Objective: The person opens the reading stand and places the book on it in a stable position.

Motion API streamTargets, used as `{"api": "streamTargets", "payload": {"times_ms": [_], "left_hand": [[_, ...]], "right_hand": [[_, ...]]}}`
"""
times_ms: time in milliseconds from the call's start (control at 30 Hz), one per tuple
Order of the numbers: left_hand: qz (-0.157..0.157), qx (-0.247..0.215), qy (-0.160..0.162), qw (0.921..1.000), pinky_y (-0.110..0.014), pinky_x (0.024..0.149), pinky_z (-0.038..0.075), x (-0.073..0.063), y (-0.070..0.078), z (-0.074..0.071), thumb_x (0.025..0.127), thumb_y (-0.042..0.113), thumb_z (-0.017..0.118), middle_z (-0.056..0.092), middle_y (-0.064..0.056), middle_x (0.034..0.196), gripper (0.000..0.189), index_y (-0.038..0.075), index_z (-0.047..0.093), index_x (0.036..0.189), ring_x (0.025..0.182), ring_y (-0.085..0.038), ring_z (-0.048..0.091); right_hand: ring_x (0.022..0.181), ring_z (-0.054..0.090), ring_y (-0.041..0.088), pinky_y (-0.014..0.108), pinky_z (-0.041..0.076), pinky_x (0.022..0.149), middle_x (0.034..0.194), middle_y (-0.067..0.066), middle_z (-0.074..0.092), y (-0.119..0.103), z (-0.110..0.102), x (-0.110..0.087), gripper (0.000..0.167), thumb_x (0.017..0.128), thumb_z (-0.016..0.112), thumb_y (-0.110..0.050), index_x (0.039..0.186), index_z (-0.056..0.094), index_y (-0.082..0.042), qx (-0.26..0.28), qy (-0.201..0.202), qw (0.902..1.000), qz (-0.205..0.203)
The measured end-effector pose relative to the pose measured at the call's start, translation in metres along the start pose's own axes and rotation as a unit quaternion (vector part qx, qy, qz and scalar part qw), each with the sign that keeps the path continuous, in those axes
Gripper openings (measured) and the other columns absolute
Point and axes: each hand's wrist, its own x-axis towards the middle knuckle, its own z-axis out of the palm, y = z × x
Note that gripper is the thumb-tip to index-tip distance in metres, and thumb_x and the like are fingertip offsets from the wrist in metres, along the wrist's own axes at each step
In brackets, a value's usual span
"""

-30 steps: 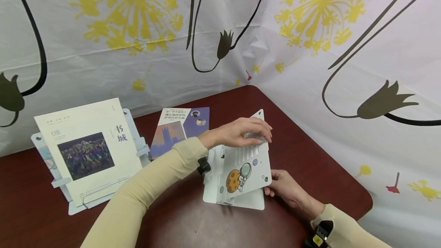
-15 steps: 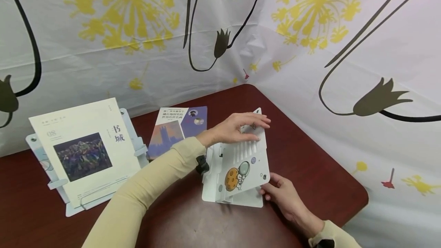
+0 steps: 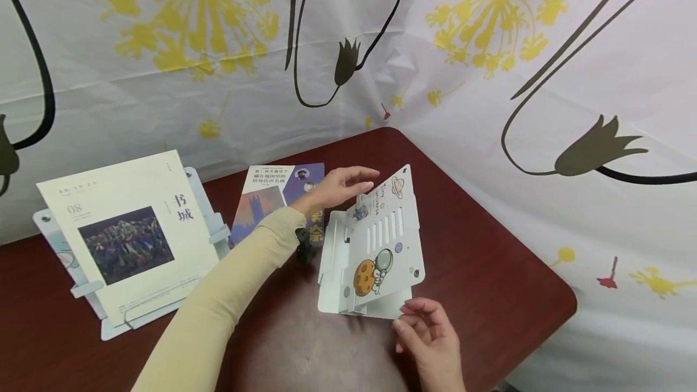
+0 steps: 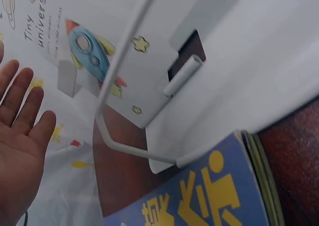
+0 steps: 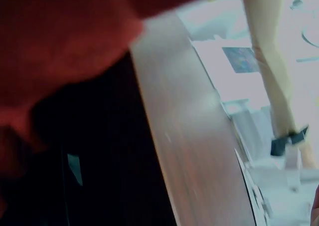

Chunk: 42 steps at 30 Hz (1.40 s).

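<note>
A white book stand (image 3: 389, 247) with cartoon astronaut and planet prints stands with its back panel tilted up from its base. My left hand (image 3: 340, 188) is just left of the panel's top, fingers loosely extended and holding nothing. The left wrist view shows this hand (image 4: 22, 146) apart from the stand's rocket-printed panel (image 4: 92, 59) and bent white wire (image 4: 117, 66). My right hand (image 3: 432, 340) is at the base's front right corner with loosely curled fingers. Its fingertips overlap the corner; whether they touch it is unclear.
Behind the left hand lies a purple and white book (image 3: 261, 198). Farther left, another stand (image 3: 201, 198) holds an upright cream book (image 3: 130, 228). All stand on a dark red table (image 3: 490, 283), with patterned white cloth (image 3: 348, 77) hanging behind and to the right.
My left hand has left the stand's top panel and moved left. The right hand has shifted from the base's right edge toward its front corner. The stand's panel stays tilted.
</note>
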Motion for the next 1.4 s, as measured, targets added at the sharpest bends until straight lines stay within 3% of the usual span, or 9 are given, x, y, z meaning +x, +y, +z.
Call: {"api": "streamTargets", "payload": {"times_ms": [167,300,600,1033,1400], "left_hand": [[-0.032,0.007,-0.029,0.9990,-0.032,0.097,0.046,0.000,-0.007,0.000,0.095,0.027,0.057,0.058,-0.002,0.130,0.038,0.016,0.056,0.131,0.117,-0.015,0.055],[-0.038,0.012,-0.035,0.9986,-0.030,0.090,0.049,0.001,-0.010,0.002,0.094,0.026,0.058,0.063,-0.002,0.122,0.035,0.015,0.059,0.127,0.107,-0.014,0.059],[-0.020,0.021,-0.026,0.9992,-0.027,0.085,0.049,0.003,-0.014,0.006,0.094,0.025,0.059,0.066,-0.001,0.116,0.031,0.015,0.062,0.123,0.102,-0.011,0.060],[-0.047,0.009,0.008,0.9988,-0.026,0.082,0.050,-0.001,-0.014,0.004,0.093,0.026,0.059,0.066,0.000,0.114,0.031,0.017,0.063,0.123,0.098,-0.011,0.061],[-0.049,-0.014,0.071,0.9962,-0.029,0.085,0.051,-0.003,-0.022,-0.003,0.093,0.019,0.059,0.064,-0.008,0.117,0.033,0.010,0.060,0.125,0.102,-0.019,0.061]], "right_hand": [[0.070,0.058,0.004,0.020,0.048,0.048,0.088,-0.002,0.055,0.007,0.020,-0.003,0.033,0.078,0.060,0.018,0.099,0.049,-0.005,-0.013,0.015,0.9994,0.029],[0.067,0.056,0.005,0.021,0.049,0.048,0.084,0.000,0.053,0.012,0.034,0.002,0.032,0.078,0.063,0.014,0.097,0.044,-0.004,-0.039,0.041,0.9960,0.069],[0.061,0.056,0.010,0.023,0.049,0.045,0.080,0.007,0.051,0.017,0.048,0.015,0.024,0.088,0.061,0.003,0.105,0.044,0.001,-0.058,0.079,0.9909,0.093],[0.059,0.058,0.010,0.025,0.052,0.047,0.077,0.005,0.055,0.015,0.039,0.024,0.017,0.089,0.060,0.001,0.095,0.045,0.001,-0.052,0.097,0.9900,0.089],[0.056,0.060,0.010,0.025,0.054,0.049,0.071,0.004,0.055,0.009,0.009,0.060,0.017,0.089,0.060,0.001,0.088,0.043,-0.001,-0.047,0.143,0.9863,0.068]]}}
